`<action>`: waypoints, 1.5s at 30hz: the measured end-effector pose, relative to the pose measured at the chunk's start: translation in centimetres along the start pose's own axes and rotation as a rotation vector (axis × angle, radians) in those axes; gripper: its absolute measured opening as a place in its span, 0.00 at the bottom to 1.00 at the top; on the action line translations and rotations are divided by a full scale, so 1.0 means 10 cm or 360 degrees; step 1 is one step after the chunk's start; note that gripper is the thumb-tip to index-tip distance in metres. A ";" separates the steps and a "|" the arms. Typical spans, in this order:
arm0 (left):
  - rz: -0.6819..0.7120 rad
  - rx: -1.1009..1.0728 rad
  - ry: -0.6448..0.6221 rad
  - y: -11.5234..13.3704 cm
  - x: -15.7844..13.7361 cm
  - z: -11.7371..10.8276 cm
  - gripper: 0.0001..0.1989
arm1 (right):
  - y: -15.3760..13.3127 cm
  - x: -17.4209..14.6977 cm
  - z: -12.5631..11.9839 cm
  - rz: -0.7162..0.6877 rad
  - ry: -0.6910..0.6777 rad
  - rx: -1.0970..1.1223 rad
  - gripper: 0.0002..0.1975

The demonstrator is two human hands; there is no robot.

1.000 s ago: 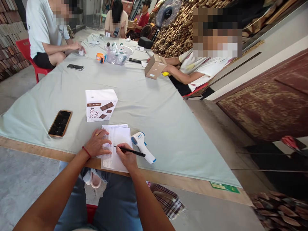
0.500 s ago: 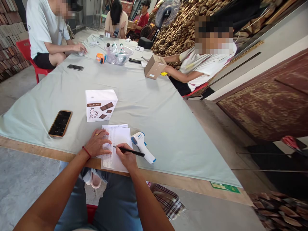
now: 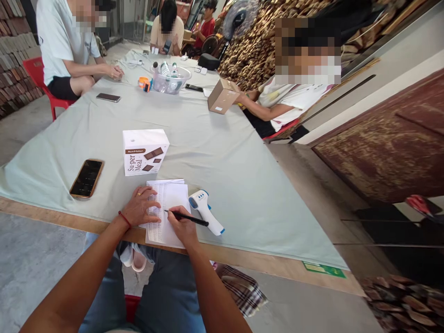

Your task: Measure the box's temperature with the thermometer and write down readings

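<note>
Sheets of white paper point(image 3: 173, 196) lie at the table's near edge, the left part covered in small handwriting. My left hand point(image 3: 142, 206) rests on them with its fingers spread, wearing a ring and a red string at the wrist. In my right hand point(image 3: 183, 225) is a black pen point(image 3: 192, 218), gripped between the fingers, its tip at the paper close to the writing. Just right of the paper lies a white and blue infrared thermometer point(image 3: 207, 212). Behind the paper stands a white box point(image 3: 145, 152) with chocolate bars printed on it.
A phone point(image 3: 86, 178) lies to the left on the cloth-covered table point(image 3: 243, 194). Farther back are a plastic basin point(image 3: 173, 85) of bottles, an orange tape roll point(image 3: 144, 83), another phone point(image 3: 108, 97) and a cardboard box point(image 3: 223, 95) beside a person at the right. Other people sit around the far end.
My hands stay almost in place; the pen tip has shifted very slightly right. The person at the right has drawn their arms in behind the cardboard box, and the left person's hands have moved slightly.
</note>
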State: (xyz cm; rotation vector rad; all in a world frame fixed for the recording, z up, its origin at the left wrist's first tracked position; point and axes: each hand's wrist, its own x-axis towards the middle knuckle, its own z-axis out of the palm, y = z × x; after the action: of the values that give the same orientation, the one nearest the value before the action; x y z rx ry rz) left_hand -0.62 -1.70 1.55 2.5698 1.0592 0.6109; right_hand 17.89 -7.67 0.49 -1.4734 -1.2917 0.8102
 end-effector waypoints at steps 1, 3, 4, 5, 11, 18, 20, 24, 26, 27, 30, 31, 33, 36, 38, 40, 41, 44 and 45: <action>0.0002 0.0000 0.0000 0.00 0.00 0.00 0.20 | 0.00 0.00 0.00 -0.0004 -0.0002 -0.0003 0.07; 0.0000 0.0002 -0.0001 0.00 0.00 0.00 0.20 | 0.00 0.00 0.00 -0.0006 -0.0007 -0.0008 0.07; -0.0001 0.0002 -0.0002 0.00 0.00 0.00 0.20 | 0.00 0.00 0.00 -0.0006 -0.0007 -0.0010 0.07; -0.0002 0.0001 -0.0002 0.00 0.00 0.00 0.20 | 0.00 0.00 0.00 -0.0005 -0.0004 -0.0012 0.07; 0.0004 -0.0002 0.0002 0.00 0.00 0.00 0.20 | 0.01 0.00 0.00 -0.0011 0.0005 -0.0015 0.07; 0.0009 -0.0016 0.0006 -0.01 0.01 0.00 0.20 | 0.02 0.01 0.00 0.0009 0.0021 0.0000 0.07; 0.0007 -0.0012 0.0000 -0.01 0.01 0.00 0.20 | 0.01 0.01 0.00 0.0003 0.0025 -0.0004 0.07; 0.0000 -0.0002 -0.0006 -0.01 0.01 -0.01 0.20 | 0.00 0.00 0.00 0.0013 0.0075 0.0013 0.07; -0.0004 -0.0013 -0.0009 0.00 0.01 -0.01 0.20 | 0.00 0.00 -0.01 0.0021 0.0082 0.0022 0.07; -0.0004 -0.0020 -0.0010 0.00 0.01 -0.01 0.20 | 0.00 0.00 -0.01 0.0023 0.0077 0.0020 0.07; 0.0003 -0.0023 -0.0002 0.00 0.01 -0.01 0.20 | 0.01 0.01 -0.01 0.0020 0.0063 0.0005 0.07; 0.0006 -0.0017 0.0003 0.00 0.01 -0.01 0.20 | 0.01 0.01 -0.01 0.0016 0.0061 0.0001 0.07; 0.0010 -0.0005 0.0012 -0.01 0.01 -0.01 0.20 | 0.02 0.01 -0.01 0.0009 0.0052 -0.0001 0.07; 0.0014 0.0001 0.0016 -0.01 0.01 0.00 0.20 | 0.01 0.01 0.00 0.0011 0.0043 0.0005 0.07; 0.0018 -0.0002 0.0012 -0.01 0.01 0.00 0.21 | 0.01 0.00 0.00 0.0016 0.0043 0.0003 0.07; 0.0016 -0.0002 0.0003 -0.01 0.01 0.00 0.20 | 0.01 0.00 0.00 0.0015 0.0048 -0.0003 0.07; 0.0012 -0.0001 -0.0002 -0.01 0.01 -0.01 0.20 | 0.00 0.00 0.00 0.0014 0.0052 -0.0005 0.07; 0.0003 -0.0003 -0.0010 0.00 0.01 -0.01 0.20 | 0.00 0.00 0.00 0.0012 0.0059 -0.0006 0.08; 0.0004 -0.0007 -0.0009 0.00 0.01 -0.01 0.20 | 0.00 0.00 0.00 0.0012 0.0054 -0.0006 0.08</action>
State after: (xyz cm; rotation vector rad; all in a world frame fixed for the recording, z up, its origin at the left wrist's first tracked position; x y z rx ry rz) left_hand -0.63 -1.59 1.70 2.5682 1.0520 0.6056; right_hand 17.87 -7.68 0.50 -1.4898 -1.2639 0.7851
